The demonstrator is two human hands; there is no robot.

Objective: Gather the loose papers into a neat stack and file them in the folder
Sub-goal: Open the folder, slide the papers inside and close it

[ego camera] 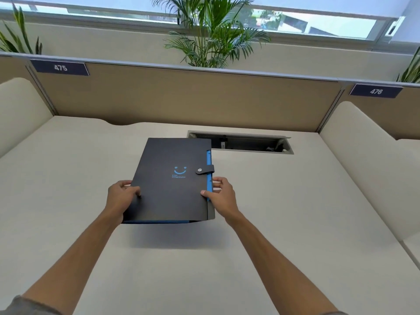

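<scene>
**Folder shut, gripped on both sides**

Head view: black expanding folder (172,178) with blue smiley logo, snap strap (205,169) fastened on its right edge, blue gusset visible along right and near edges. Near edge looks lifted off the table (295,212), shadow below it. Left hand (121,196) clamps folder's left edge, fingers (134,192) curled on the cover. Right hand (221,194) clamps right edge, thumb on top. Open cable hatch (250,144) just beyond folder's far right corner. No loose papers in view.

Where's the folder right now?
Head view, centre: the folder is held above the desk by left hand and right hand, just before the cable hatch.
</scene>
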